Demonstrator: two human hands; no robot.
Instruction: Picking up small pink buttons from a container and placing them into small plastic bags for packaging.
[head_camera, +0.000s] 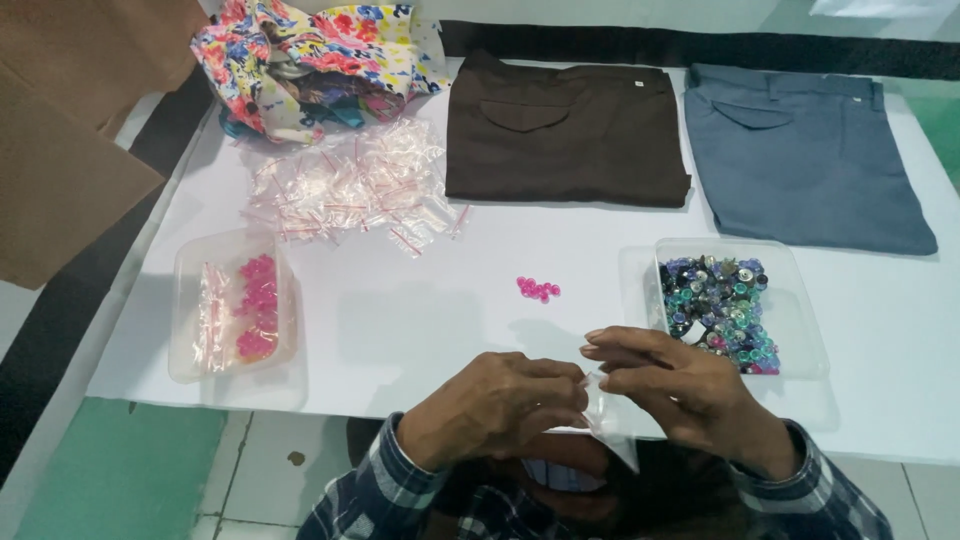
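I looked down at my two hands, held close together just above the near edge of a white table (400, 330). My left hand (495, 405) and my right hand (680, 385) both pinched the top of a small clear plastic bag (603, 415), fingertips pressed together on its upper edge, and the bag hung down between them. I could not tell whether anything was inside it.

Beyond my hands, a small cluster of pink buttons (537, 289) lay loose on the table. To the right of it, just beside my right hand, sat a clear tray (805, 330) filled with mixed blue, green and purple buttons (720, 310). Far to the left stood another clear tray (185, 320) holding pink buttons in small bags (250, 305). Behind that was a heap of empty clear bags with red strips (350, 185), then bunched floral fabric (310, 60). Folded brown trousers (565, 130) and folded blue-grey trousers (805, 155) lay side by side at the far edge.
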